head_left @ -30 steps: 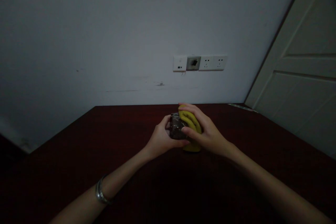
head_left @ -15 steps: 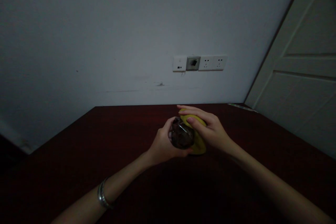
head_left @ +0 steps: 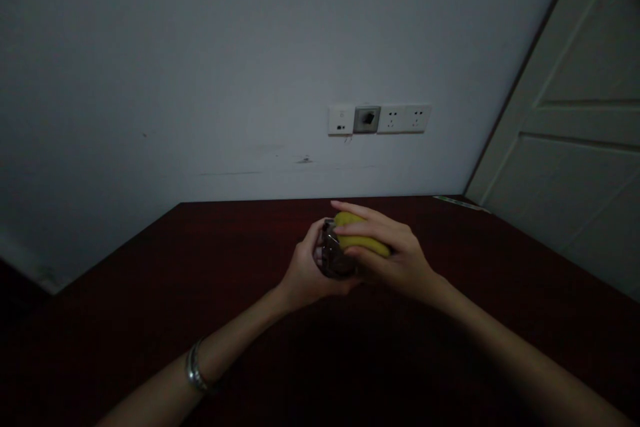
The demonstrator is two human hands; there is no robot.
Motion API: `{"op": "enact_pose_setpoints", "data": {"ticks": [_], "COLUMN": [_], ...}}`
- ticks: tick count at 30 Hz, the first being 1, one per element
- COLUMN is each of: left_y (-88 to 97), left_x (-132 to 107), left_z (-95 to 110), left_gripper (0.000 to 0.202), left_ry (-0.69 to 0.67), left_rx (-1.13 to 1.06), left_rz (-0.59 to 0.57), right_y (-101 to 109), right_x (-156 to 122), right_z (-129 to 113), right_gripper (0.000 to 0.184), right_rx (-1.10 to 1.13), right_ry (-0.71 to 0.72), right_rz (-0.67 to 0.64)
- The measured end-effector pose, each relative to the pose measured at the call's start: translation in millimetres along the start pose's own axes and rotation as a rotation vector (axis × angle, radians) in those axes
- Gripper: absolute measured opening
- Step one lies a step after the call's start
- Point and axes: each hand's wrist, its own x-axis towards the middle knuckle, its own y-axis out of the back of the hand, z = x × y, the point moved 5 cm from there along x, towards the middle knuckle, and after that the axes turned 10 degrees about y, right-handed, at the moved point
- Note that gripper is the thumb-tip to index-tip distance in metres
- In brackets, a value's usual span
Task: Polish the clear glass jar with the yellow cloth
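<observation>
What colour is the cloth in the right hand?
Yellow: the cloth shows best in the head view.

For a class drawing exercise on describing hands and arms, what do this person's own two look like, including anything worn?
The left hand is ungloved, and a shiny, silver-coloured bracelet circles the arm behind it. The right hand is ungloved too, with nothing visible worn on its wrist. Neither arm shows a sleeve within the picture. The light is too dim for finer details.

dim overall | wall [head_left: 240,67] beyond hands [head_left: 306,273] palest | table [head_left: 350,360] below hands near-black | small glints: bracelet [head_left: 193,368], brown object [head_left: 334,259] between hands | detail murky
</observation>
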Motion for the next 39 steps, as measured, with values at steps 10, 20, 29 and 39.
{"op": "enact_pose_setpoints", "data": {"ticks": [10,20,29,39], "left_y": [0.7,2.9,2.0,-5.2], "left_x": [5,13,13,9], "left_z": [-11,-34,-35,-28], "left_gripper": [0.075,0.076,0.074,0.08], "left_ry": [0.059,0.072,0.092,0.085], "left_rx": [-0.109,-0.143,-0.121,-0.124], "left_rz": [0.018,-0.044,-0.036,-0.099], "right_y": [-7,-8,-9,-2], "right_x": [-6,-20,-18,-17], "right_z": [10,46,39,42], "right_gripper": [0.026,0.018,0.017,0.014], "right_rx": [0.007,0.154,0.14,0.203], "right_ry": [-0.008,-0.257,-0.203,-0.262], "right_rz": [0.016,0.164,0.128,0.141]}}
